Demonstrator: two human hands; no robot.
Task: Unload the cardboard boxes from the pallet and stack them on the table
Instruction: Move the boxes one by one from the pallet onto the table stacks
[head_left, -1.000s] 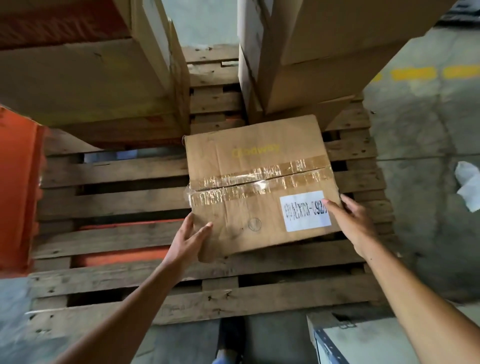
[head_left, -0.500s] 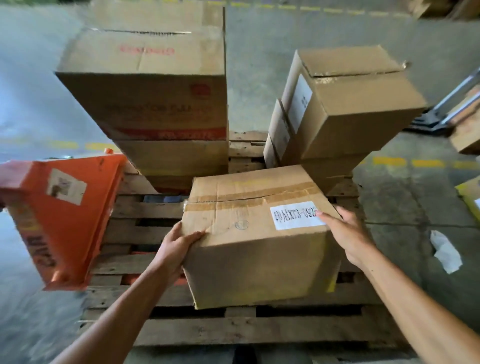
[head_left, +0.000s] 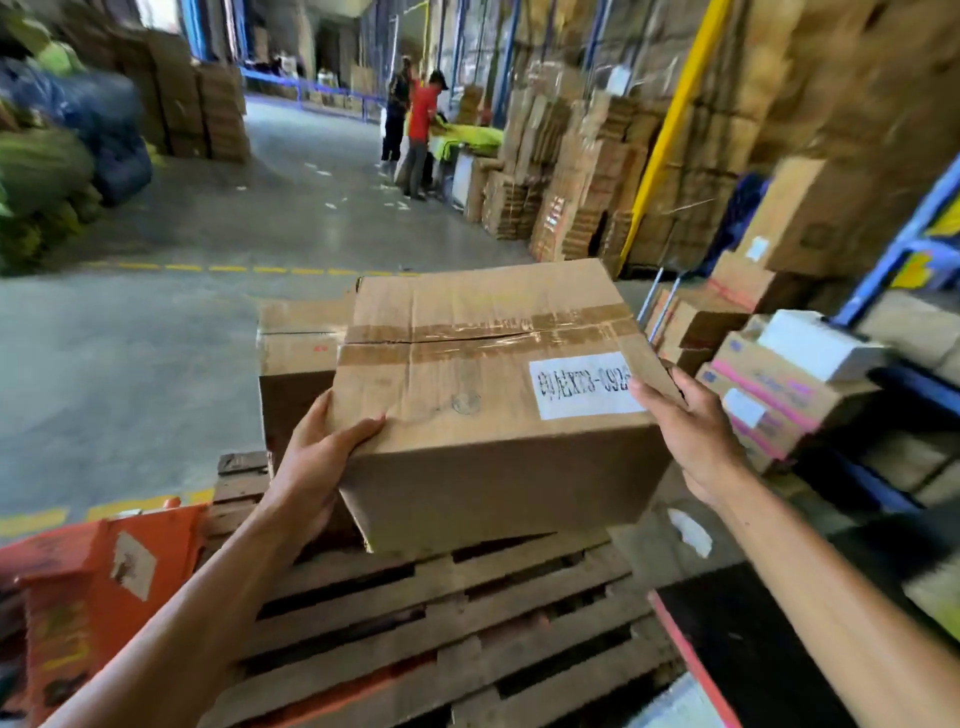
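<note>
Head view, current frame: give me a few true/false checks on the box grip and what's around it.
1. Both hands hold the taped cardboard box. True: the left hand grips its left near corner and the right hand its right side.
2. The box rests flat on the pallet. False: it is lifted clear, with the slats visible below it.
3. A white label is on the box top near the right hand. True.
4. The box top is open, flaps up. False: the flaps are closed, with brown tape along the seam.
5. An orange object sits at the lower left, beside the pallet. True.
</note>
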